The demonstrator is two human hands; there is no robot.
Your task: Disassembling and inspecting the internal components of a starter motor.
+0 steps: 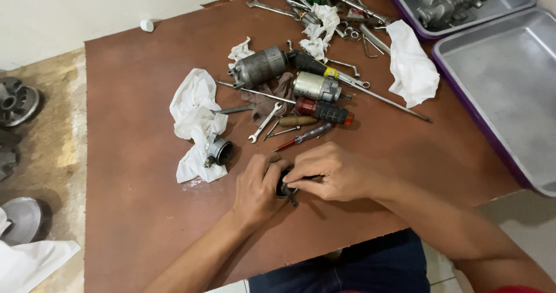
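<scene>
though cluttered, two hands [263,186] [333,171], one part [285,187]

The person is showing two bare forearms, with no sleeves reaching them and no watch, ring or glove on either. The left hand [259,187] and the right hand [333,173] are both uncovered. Dark blue trousers [353,267] are covering the lap at the bottom edge. A sliver of red cloth [517,289] is peeking in at the lower right corner.

Matt wood board [145,96], shiny metal cyl. [315,86], crumpled cloth [194,110].
</scene>
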